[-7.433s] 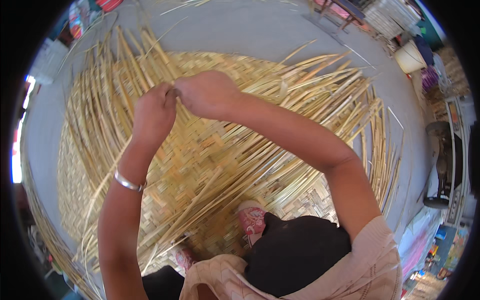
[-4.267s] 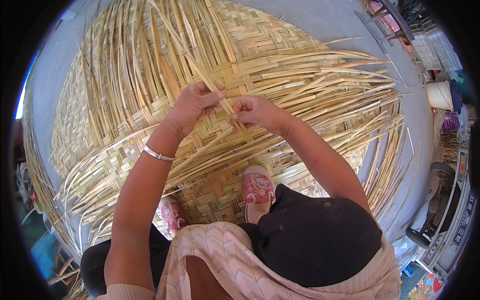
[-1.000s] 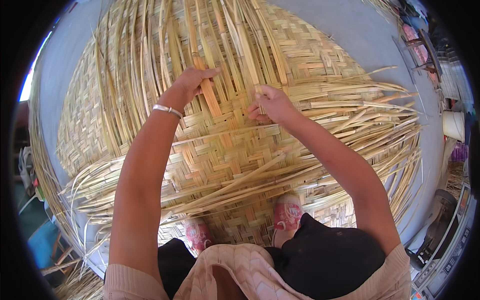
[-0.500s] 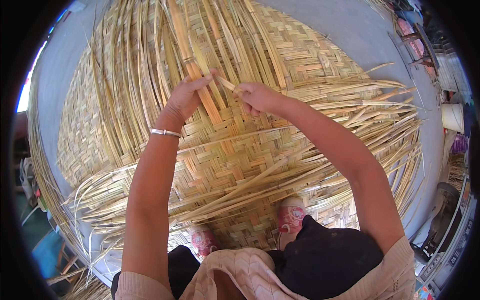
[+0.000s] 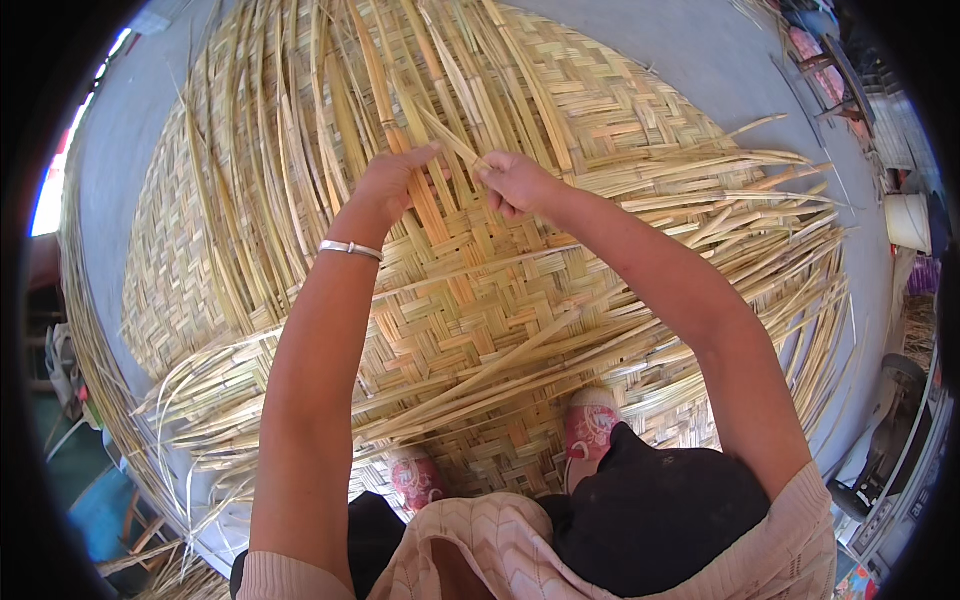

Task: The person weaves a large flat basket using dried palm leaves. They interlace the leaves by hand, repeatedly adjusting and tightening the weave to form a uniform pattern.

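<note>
Head view: my right hand [image 5: 515,187] pinches a flat, pale-yellow split-reed strip [image 5: 452,138], which slants up and leftward from the fingertips. My left hand [image 5: 398,183] lies across a broader orange-tan reed strip [image 5: 428,212]; whether it grips, I cannot tell. Both strips are over the pale-yellow woven reed mat [image 5: 430,325], beyond my red patterned shoes [image 5: 592,430].

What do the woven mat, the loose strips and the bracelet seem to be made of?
Woven mat: probably split reed or bamboo, seemingly unvarnished; its weave looks flat, yellowish. Loose strips: likely the same plant, rather smooth, showing joints like cane nodes. Bracelet: likely metal, silvery and polished, since it shines.
</note>
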Tool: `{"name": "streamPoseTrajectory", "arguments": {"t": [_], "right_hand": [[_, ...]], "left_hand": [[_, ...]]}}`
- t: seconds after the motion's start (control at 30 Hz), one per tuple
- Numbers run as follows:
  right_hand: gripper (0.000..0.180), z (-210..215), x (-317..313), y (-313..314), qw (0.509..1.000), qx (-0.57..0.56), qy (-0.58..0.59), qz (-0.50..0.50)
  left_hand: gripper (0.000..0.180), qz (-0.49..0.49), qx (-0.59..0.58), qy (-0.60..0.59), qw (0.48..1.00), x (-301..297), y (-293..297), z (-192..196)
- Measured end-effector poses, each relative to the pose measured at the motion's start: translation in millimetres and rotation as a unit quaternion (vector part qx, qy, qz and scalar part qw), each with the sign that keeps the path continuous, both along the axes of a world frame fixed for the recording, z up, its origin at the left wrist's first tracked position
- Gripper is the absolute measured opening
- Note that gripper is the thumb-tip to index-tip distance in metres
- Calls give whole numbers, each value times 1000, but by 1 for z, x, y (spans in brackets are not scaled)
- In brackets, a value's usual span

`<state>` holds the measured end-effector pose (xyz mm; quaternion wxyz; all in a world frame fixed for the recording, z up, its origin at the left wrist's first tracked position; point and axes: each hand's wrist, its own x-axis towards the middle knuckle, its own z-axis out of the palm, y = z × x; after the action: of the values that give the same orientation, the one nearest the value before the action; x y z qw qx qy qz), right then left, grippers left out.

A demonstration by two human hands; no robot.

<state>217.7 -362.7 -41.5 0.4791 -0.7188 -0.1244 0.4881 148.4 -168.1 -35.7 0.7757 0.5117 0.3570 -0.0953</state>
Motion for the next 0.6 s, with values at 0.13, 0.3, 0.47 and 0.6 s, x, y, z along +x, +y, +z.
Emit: {"name": "streamPoseTrajectory", "arguments": {"t": [0.13, 0.3, 0.47, 0.6], "right_hand": [[22, -1, -9, 0, 1000, 3, -20, -12], [21, 3, -13, 0, 999, 6, -23, -21], [20, 7, -14, 4, 997, -1, -78, -16], [19, 4, -5, 6, 987, -32, -155, -17]], "left_hand": [[22, 18, 12, -28, 999, 6, -8, -6], [27, -30, 216, 40, 975, 13, -14, -19], [34, -63, 367, 95, 923, 18, -18, -23], [31, -22, 200, 54, 978, 10, -16, -12]]}}
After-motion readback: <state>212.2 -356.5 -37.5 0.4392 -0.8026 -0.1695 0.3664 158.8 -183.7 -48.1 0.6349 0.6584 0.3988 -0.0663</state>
